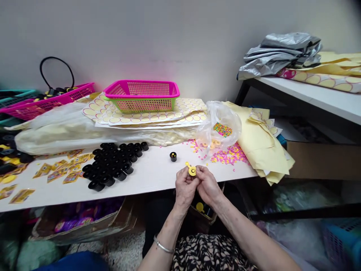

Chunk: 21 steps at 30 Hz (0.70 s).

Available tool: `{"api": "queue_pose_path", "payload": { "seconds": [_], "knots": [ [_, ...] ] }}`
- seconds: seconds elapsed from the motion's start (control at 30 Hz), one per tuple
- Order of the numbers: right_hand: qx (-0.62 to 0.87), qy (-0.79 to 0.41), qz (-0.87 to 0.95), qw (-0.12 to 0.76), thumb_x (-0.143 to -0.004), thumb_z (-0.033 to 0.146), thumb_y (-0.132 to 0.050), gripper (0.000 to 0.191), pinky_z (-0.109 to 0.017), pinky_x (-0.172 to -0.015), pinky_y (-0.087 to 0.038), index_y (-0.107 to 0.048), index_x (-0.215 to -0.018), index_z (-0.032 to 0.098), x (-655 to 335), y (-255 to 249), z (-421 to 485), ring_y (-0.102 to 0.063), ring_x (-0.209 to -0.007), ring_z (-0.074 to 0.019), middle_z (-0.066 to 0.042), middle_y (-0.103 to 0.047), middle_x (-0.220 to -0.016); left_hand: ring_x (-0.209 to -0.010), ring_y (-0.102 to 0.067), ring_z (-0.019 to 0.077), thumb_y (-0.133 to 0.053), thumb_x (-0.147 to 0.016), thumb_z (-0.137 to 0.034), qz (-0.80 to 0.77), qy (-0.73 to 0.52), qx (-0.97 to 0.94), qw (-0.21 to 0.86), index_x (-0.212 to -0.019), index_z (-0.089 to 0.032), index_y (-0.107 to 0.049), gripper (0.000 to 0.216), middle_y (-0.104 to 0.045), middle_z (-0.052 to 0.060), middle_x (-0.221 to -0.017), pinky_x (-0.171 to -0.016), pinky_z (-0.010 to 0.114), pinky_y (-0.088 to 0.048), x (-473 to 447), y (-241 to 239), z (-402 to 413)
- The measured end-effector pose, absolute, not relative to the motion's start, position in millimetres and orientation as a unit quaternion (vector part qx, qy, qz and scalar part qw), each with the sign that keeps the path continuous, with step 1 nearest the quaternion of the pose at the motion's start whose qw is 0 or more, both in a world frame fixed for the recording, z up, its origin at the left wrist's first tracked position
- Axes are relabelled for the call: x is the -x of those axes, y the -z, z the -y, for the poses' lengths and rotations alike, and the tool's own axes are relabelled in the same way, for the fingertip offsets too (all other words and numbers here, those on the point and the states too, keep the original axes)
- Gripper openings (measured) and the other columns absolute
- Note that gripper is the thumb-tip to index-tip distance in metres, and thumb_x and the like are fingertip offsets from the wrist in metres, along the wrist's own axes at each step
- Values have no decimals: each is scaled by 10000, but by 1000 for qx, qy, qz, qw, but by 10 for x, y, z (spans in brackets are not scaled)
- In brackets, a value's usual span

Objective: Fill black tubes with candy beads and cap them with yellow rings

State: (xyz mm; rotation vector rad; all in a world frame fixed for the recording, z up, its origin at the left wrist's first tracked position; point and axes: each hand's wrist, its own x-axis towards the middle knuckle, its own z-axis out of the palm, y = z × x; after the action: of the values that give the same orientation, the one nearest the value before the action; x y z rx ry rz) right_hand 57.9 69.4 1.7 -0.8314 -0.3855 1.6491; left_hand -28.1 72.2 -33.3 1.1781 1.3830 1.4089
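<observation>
Both hands meet at the table's front edge around a small round yellow plastic cap [192, 171] with a ring at its centre and a little tab on its upper left. My left hand [184, 187] grips its left side, fingers curled. My right hand [208, 183] pinches the right side with thumb and fingers. Just beyond them stands a single black cup [173, 156] with small yellow pieces inside. Farther left, many similar black cups [113, 162] stand packed together. Pink and yellow beads [229, 154] lie scattered right of the hands.
A clear plastic bag [218, 113] holds colourful beads. Pink and green baskets [142, 96] sit on printed sheets [113, 116] at the back. Gold cards [60, 169] lie at left. Yellow paper [262, 141] overhangs the right edge. Below are a carton [84, 229] and a box with yellow caps [200, 207].
</observation>
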Motion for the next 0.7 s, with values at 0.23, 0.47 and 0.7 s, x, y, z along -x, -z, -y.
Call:
{"api": "queue_pose_path", "payload": {
  "seconds": [0.23,0.47,0.7],
  "knots": [
    [415,-775,218,423,-785,542,-563,400,-235,-504,-459,-549,-727,147,-949,8,-685,-543,-591,-117,-9,-576,-670,-1213,-390,270,-790,-576,-361,-443,-465,-647,411,-904,-202,-704,374,-595,87,-1064,-1068,448,-297,394,149,-646],
    [262,-891,273,250,-785,498,-602,384,-307,-625,-531,-576,-859,122,-1270,162,-852,-617,-708,-161,-51,-644,-773,-1383,-128,306,-743,-632,-442,-361,-330,-739,464,-1129,-246,-634,545,-388,93,-1400,-1131,522,-88,493,112,-551],
    [249,-901,300,190,-708,379,-720,354,-297,-585,-554,-560,-883,116,-1388,259,-725,-630,-672,-145,-35,-636,-769,-1399,-80,314,-765,-609,-414,-346,-271,-758,482,-1033,-237,-680,468,-340,85,-1443,-1124,537,-70,469,71,-464]
  ]
}}
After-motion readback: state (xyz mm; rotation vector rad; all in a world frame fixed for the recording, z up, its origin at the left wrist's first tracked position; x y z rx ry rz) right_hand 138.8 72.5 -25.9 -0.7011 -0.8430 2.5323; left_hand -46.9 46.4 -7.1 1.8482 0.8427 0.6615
